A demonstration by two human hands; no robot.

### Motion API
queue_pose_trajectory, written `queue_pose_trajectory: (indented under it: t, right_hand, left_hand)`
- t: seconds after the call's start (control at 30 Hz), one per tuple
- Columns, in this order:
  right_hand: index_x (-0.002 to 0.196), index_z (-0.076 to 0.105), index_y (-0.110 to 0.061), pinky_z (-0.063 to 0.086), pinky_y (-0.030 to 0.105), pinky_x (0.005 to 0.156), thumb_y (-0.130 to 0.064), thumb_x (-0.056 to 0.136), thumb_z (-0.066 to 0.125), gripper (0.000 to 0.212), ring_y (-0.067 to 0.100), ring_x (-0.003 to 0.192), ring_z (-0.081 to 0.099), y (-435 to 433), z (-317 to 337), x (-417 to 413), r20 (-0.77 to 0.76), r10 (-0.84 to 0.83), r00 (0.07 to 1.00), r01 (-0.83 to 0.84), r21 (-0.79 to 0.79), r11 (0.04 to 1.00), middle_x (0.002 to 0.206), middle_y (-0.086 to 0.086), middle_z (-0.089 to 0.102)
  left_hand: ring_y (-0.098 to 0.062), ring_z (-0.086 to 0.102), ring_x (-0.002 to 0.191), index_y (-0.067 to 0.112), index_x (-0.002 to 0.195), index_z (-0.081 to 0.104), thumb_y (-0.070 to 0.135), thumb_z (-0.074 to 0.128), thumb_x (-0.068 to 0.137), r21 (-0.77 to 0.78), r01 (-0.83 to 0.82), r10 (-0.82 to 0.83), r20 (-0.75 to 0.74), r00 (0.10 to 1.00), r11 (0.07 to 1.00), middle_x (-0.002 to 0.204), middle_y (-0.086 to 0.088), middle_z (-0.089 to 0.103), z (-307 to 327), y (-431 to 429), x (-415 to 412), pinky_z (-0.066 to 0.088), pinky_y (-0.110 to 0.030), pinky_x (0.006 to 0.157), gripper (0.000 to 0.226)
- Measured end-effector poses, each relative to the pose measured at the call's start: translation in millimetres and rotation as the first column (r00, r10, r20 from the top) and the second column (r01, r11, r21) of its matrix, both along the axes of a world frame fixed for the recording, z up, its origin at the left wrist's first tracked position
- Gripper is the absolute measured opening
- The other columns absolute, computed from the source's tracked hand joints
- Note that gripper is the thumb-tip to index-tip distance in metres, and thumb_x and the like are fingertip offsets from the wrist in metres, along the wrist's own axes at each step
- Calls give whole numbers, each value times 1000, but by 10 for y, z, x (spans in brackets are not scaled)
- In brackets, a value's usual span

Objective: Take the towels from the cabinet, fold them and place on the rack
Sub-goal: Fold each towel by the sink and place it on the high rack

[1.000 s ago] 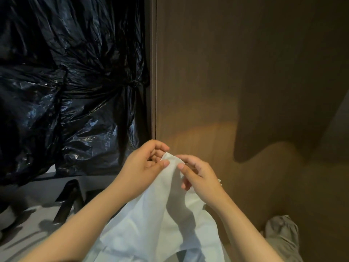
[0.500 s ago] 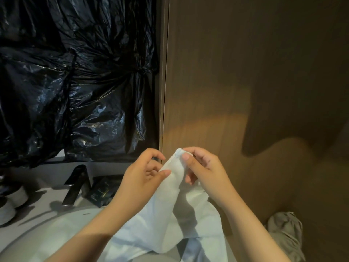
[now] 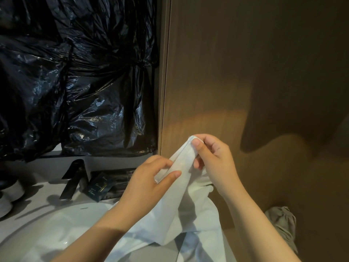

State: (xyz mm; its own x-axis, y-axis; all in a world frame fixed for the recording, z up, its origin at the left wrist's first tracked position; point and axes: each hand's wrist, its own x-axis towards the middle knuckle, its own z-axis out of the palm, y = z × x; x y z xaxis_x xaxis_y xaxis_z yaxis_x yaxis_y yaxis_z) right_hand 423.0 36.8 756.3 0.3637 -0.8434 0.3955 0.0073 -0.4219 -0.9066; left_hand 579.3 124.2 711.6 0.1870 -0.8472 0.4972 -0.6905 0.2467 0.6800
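Observation:
A white towel [image 3: 181, 208] hangs between both hands, in front of a brown wooden cabinet panel [image 3: 236, 76]. My right hand [image 3: 213, 157] pinches the towel's top corner between thumb and fingers. A little lower, my left hand [image 3: 151, 182] pinches the towel's edge, with the thumb on the near side. The rest of the towel drapes down over the rim of a white basin [image 3: 56, 229]. No rack is in view.
Crumpled black plastic sheeting [image 3: 75, 76] covers the wall on the left. A dark faucet [image 3: 72, 178] and dark sachets [image 3: 102, 187] sit on the counter behind the basin. White cups [image 3: 11, 193] stand at far left. A grey shoe [image 3: 283, 225] is on the floor at right.
My right hand has lifted the towel's corner higher and to the right. My left hand has slid down along the edge, so the hands are further apart. The view has shifted slightly.

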Motion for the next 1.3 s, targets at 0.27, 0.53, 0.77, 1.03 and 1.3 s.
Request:
queue_pose_trajectory:
  t: [0.27, 0.53, 0.77, 1.03, 1.3]
  right_hand:
    - [103, 68, -13, 53, 18, 62, -27, 99, 54, 20, 10, 58, 60, -180, 231, -97, 106, -174, 979, 179, -39, 983, 65, -1, 64]
    - [104, 67, -13, 53, 15, 65, -29, 101, 51, 23, 8, 64, 62, -365, 628, -266, 201, -298, 933, 330, -149, 932, 71, -1, 65]
    - [98, 68, -17, 58, 24, 71, -27, 101, 52, 19, 11, 72, 66, -572, 874, -347, 236, -368, 899, 416, -200, 887, 79, -5, 66]
    - [100, 68, -20, 58, 21, 71, -30, 101, 52, 19, 11, 79, 68, -779, 1086, -474, 291, -437, 851, 510, -257, 821, 78, -18, 66]
    - [106, 66, -15, 57, 17, 72, -32, 100, 53, 23, 8, 82, 70, -950, 1214, -570, 325, -492, 808, 566, -193, 802, 95, -2, 68]
  left_hand:
    - [3, 56, 83, 31, 78, 64, 35, 63, 89, 62, -42, 37, 71, 997, 997, 78, 17, 57, -83, -61, 134, 39, -6, 66, 12]
    - [-10, 54, 67, 16, 71, 66, 40, 58, 92, 170, -135, 104, 182, 978, 976, 71, 3, 54, -168, -83, 376, 42, -25, 60, 33]
    - [-8, 55, 64, 32, 57, 56, 38, 60, 92, 233, -204, 163, 186, 969, 951, 68, 7, 55, 8, -206, 746, 44, -29, 62, 37]
    - [-11, 56, 62, 19, 68, 66, 38, 55, 95, 104, -330, 311, 160, 937, 938, 61, 2, 59, 600, -485, 1053, 35, -21, 54, 34]
    - [-19, 35, 45, 14, 49, 38, 25, 58, 96, -163, -382, 405, 142, 903, 910, 45, -2, 34, 1217, -651, 1119, 24, -32, 49, 52]
